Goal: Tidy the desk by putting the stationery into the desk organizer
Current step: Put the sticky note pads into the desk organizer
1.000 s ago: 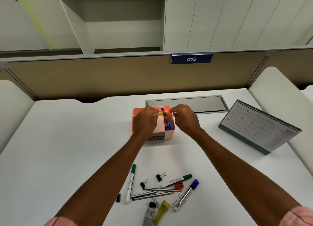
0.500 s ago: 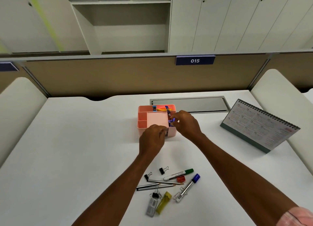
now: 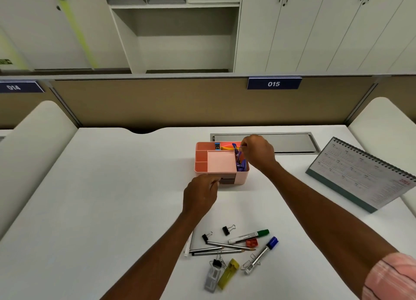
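Note:
A pink desk organizer (image 3: 221, 163) stands mid-desk with several compartments. My right hand (image 3: 256, 152) is over its right compartment, fingers pinched on a purple-blue pen (image 3: 238, 154) that stands among other blue items there. My left hand (image 3: 200, 194) hovers in front of the organizer, loosely curled, holding nothing that I can see. Near the front edge lie loose stationery: a green-capped marker (image 3: 248, 236), a blue-capped marker (image 3: 262, 254), pencils (image 3: 221, 249), black binder clips (image 3: 226, 230), a red sharpener (image 3: 251, 242), a yellow piece (image 3: 228, 274) and a grey case (image 3: 212, 277).
A desk calendar (image 3: 362, 176) stands at the right. A grey cable-tray lid (image 3: 292, 142) is set into the desk behind the organizer. A beige partition (image 3: 180, 101) with the plate 015 closes the back. White rounded side panels flank the desk.
My left hand has drawn back from the organizer toward me. My right hand stays at the right compartment with the pen. The view has shifted, so the desk sits further right.

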A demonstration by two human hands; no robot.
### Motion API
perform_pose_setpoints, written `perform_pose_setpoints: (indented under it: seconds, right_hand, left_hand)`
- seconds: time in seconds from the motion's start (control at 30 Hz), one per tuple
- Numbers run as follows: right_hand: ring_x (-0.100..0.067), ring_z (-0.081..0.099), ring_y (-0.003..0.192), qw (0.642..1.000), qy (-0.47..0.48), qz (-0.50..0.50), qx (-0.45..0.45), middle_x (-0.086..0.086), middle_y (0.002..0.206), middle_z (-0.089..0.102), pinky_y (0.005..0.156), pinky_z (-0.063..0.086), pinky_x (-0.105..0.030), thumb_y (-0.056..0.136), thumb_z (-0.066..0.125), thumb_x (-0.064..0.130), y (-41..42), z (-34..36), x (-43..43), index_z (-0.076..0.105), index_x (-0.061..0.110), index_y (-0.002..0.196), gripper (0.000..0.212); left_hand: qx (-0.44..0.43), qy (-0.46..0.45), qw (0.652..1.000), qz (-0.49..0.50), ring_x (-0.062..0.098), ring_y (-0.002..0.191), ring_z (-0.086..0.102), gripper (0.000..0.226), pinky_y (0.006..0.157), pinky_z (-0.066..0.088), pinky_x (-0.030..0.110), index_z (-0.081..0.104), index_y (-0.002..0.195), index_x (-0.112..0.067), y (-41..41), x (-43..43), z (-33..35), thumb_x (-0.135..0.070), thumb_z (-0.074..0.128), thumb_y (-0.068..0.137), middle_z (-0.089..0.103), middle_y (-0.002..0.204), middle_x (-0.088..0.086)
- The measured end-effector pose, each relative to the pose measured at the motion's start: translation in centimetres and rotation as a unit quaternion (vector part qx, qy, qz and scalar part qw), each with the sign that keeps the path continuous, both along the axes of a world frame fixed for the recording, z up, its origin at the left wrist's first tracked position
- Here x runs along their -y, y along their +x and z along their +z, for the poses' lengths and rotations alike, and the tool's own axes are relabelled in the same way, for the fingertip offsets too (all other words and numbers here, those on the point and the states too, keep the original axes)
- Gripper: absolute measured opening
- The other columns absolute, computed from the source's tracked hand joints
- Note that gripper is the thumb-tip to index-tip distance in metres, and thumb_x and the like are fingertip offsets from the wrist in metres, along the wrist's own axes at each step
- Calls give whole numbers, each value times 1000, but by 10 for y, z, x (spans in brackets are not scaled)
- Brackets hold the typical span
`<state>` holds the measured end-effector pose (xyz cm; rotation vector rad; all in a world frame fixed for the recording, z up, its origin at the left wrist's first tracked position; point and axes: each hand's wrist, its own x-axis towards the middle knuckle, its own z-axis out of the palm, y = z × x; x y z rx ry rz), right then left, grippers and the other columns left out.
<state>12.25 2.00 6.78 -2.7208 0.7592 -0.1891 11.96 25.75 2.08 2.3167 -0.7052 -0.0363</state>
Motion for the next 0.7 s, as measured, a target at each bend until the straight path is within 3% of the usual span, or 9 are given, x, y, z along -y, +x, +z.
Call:
perform_pose_setpoints:
  seconds: [0.3,0.47,0.7]
  right_hand:
    - [-23,68,80,998,19,-55,-28,-8,89,72,67,55,-33,99,64,27,10,-7,7,72,13,93,18]
    - [-26,69,78,997,11,-70,-9,-9,89,74,72,62,-39,98,64,25,7,-12,12,73,11,91,19]
    - [-25,68,79,998,18,-55,9,-11,91,75,73,61,-37,98,66,21,-1,-15,19,75,8,96,16]
  left_hand:
    - [-17,1,1000,-1,21,108,71,27,92,56,31,73,124,-26,7,-1,-7,-34,63,100,73,125,-3]
    - [-15,-2,1000,1,20,109,71,28,89,47,21,73,124,-24,9,-2,-9,-34,63,100,73,125,-3]
    - [-15,2,1000,-4,18,105,71,27,86,52,24,75,122,-24,4,-2,-13,-34,63,100,75,121,-2]
